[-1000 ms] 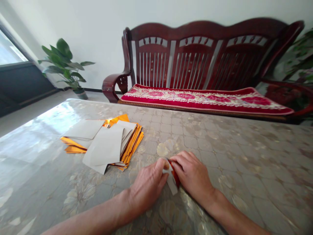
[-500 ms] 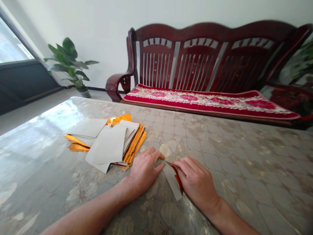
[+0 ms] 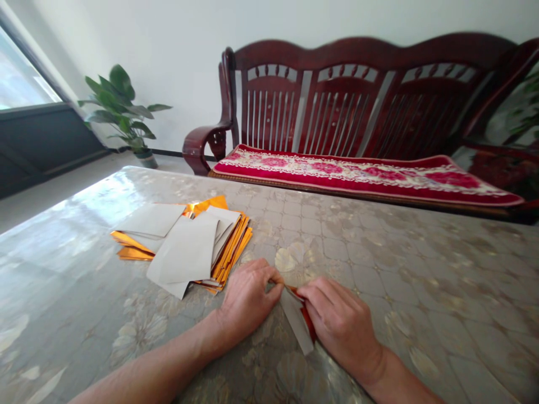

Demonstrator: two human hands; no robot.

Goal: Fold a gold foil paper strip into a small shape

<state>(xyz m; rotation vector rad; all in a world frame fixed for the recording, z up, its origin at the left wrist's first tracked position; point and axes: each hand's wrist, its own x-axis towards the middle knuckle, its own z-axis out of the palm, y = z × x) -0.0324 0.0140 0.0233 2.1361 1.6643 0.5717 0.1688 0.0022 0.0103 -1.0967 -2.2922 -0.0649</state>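
Your left hand (image 3: 246, 300) has curled from flat to a pinch on the far tip of the folded gold-foil paper strip (image 3: 298, 322), your right hand (image 3: 337, 322) pressing its red-gold edge to the table (image 3: 400, 264) — crease being sharpened, stack of foil sheets (image 3: 185, 247) untouched.

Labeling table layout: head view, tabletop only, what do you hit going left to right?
Stack of gold foil sheets → left hand → folded paper strip → right hand, all on the patterned table.
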